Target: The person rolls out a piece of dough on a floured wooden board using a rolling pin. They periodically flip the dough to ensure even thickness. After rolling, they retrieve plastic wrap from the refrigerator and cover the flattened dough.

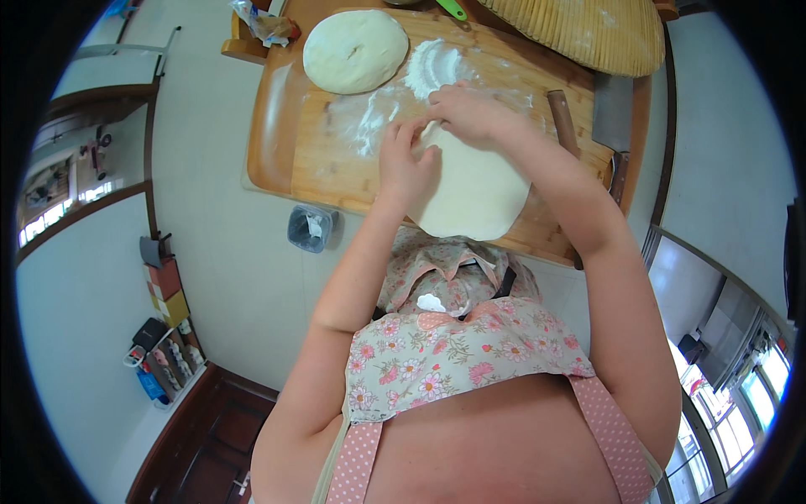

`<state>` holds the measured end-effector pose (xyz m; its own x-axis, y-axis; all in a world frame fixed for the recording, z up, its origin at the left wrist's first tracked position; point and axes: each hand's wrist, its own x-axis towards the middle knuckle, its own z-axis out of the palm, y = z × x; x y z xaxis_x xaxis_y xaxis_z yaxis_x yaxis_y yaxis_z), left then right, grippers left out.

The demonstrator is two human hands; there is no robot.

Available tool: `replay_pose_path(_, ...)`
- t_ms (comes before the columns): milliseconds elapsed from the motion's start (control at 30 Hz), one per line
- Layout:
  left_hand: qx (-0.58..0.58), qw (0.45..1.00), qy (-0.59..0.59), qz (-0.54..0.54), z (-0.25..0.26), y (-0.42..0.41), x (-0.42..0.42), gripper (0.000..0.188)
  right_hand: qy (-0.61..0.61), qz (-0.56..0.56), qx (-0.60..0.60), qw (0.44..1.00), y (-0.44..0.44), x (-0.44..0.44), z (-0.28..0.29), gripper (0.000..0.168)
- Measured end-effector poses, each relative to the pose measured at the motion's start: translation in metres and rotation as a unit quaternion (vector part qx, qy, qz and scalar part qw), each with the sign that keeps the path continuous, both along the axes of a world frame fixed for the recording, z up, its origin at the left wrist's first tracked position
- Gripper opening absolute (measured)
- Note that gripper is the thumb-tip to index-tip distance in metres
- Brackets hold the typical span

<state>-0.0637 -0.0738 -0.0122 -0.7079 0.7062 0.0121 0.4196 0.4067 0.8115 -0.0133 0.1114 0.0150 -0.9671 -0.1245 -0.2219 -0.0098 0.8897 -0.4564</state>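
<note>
A flattened sheet of pale dough [475, 189] lies on the wooden board [340, 179], reaching its near edge. At the sheet's far left edge, my left hand [406, 157] has its thumb and fingers about the rim. My right hand [463, 110] bends over the far edge, close to the left fingertips. Whether either hand pinches the dough is hard to tell, as the fingers hide the contact. Just beyond the right hand is a heap of white flour [433, 66]. A thick round of dough [356, 51] rests farther back on the left. To the right lies a wooden rolling pin [563, 123], partly behind my right forearm.
A cleaver [612, 113] lies along the board's right side. Behind it is a round woven straw tray [585, 31]. A green handle [452, 9] and a plastic bag [264, 25] are at the back. Below the board's left edge stands a small lined bin [310, 228].
</note>
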Motion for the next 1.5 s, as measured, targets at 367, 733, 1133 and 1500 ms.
replay_pose_path(367, -0.081, 0.976, 0.15, -0.132, -0.014, -0.07, 0.019, 0.056, -0.045, 0.004, -0.177, 0.983, 0.019, 0.069, 0.048, 0.015)
replay_pose_path(733, -0.051, 0.938, -0.309, -0.149, 0.052, -0.048, 0.036, 0.027, -0.111, -0.152, -0.324, 0.927, 0.044, 0.136, 0.08, 0.017)
replay_pose_path(1133, -0.037, 0.942, 0.0, -0.334, 0.19, 0.023, -0.021, 0.027, 0.045, -0.197, -0.362, 0.91, 0.084, 0.145, 0.164, 0.012)
replay_pose_path(1500, -0.074, 0.835, 0.277, -0.47, 0.021, -0.028, 0.027, 0.043, 0.047, -0.246, -0.209, 0.945, -0.01, 0.215, 0.002, 0.02)
